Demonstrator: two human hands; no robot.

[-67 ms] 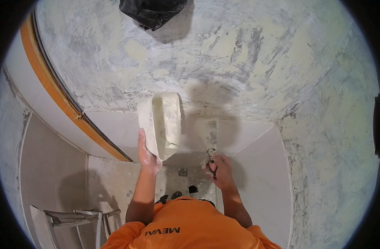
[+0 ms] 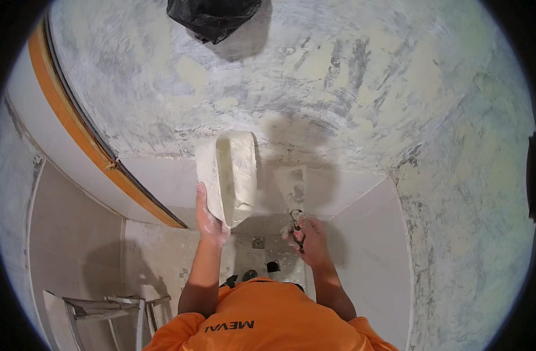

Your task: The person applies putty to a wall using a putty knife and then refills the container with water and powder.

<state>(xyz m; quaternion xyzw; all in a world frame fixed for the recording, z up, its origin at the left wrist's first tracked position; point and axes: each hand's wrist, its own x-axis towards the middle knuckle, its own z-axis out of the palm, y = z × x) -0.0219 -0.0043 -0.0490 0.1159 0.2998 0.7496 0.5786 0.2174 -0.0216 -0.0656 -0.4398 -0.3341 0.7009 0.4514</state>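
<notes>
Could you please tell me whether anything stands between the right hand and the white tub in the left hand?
Nothing visible does: between the right hand, which holds a scraper, and the white tub in the left hand, this view shows only an open gap.

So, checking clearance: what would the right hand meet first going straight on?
The right hand, led by its putty-smeared scraper, would likely meet the mottled grey plastered wall; depth is unclear, so the smooth pale panel below might come first.
</notes>
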